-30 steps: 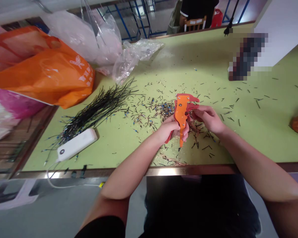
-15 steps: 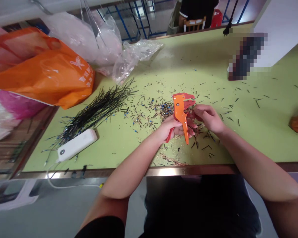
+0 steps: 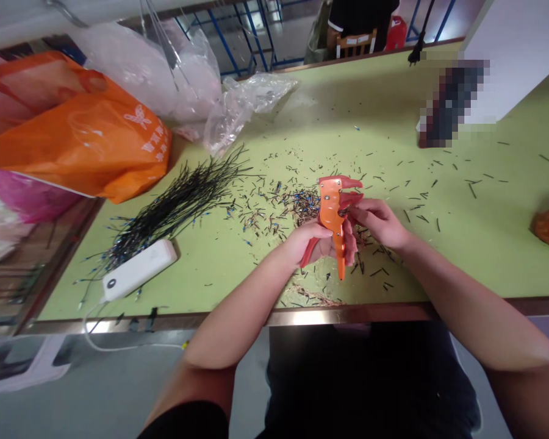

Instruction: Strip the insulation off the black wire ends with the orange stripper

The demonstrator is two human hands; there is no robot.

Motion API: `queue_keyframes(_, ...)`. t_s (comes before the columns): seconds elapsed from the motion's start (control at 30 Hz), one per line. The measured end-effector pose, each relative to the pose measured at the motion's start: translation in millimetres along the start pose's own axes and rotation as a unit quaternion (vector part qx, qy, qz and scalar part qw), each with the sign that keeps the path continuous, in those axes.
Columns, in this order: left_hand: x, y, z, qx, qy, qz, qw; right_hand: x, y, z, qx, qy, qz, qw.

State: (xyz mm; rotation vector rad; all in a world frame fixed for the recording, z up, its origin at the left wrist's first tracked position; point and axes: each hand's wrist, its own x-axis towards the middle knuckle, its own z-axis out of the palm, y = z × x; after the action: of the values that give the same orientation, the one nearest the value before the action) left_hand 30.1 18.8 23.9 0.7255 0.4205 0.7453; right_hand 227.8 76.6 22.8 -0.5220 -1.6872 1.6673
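My left hand is wrapped around the handles of an orange and red wire stripper. Its jaws point right, and a gap shows between them. Close beside the lower jaw, my right hand has its thumb and fingers pinched together; whatever they hold is too small to make out. A pile of short wire offcuts, some with blue ends, lies behind and left of the tool. Farther left rests a long bundle of black wires.
A white power bank with a cable sits at the left front. Behind it are an orange bag and clear plastic bags. A white box-like object stands at the back right. Beyond the table is a person.
My left fingers have curled tighter round the stripper's handles, and the tool sits slightly lower. The right hand's pinched fingertips have shifted left, nearer the tool.
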Motion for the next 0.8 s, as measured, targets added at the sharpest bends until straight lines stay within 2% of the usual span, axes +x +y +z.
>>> queue_keyframes(0.07,0,0,0.0,0.001,0.010,0.002,1.000,0,2,-1,-0.041,0.021,-0.007,0.999)
queue_keyframes(0.3,0,1,2.9,0.017,0.007,0.015,1.000,0,4,1,-0.079,0.029,-0.019,0.996)
queue_keyframes(0.53,-1,0,10.5,0.045,0.007,0.008,0.999,2,8,2,-0.060,0.024,-0.028,0.998)
queue_keyframes(0.8,2,-1,7.8,0.050,0.026,0.011,0.998,1,7,1,-0.051,0.038,-0.020,0.998)
